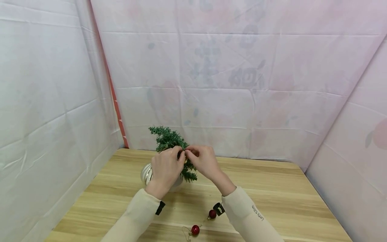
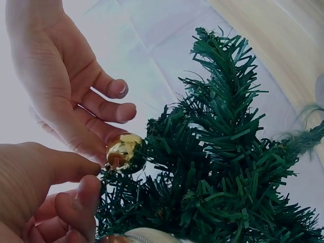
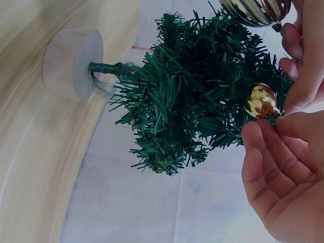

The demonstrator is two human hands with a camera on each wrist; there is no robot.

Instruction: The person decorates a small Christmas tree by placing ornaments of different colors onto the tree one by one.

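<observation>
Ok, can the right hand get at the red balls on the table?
Probably not just yet: the right hand is busy at the gold ball. Otherwise, nothing seems to cover the red balls.

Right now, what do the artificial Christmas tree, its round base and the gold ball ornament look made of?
Artificial Christmas tree: probably plastic, matte to slightly shiny; its green needles look like flat cut strips.
Round base: wood or plaster perhaps; pale, dull surface without highlights, so the look leaves it open.
Gold ball ornament: likely coated plastic, possibly glass; mirror gloss with bright reflections.
</observation>
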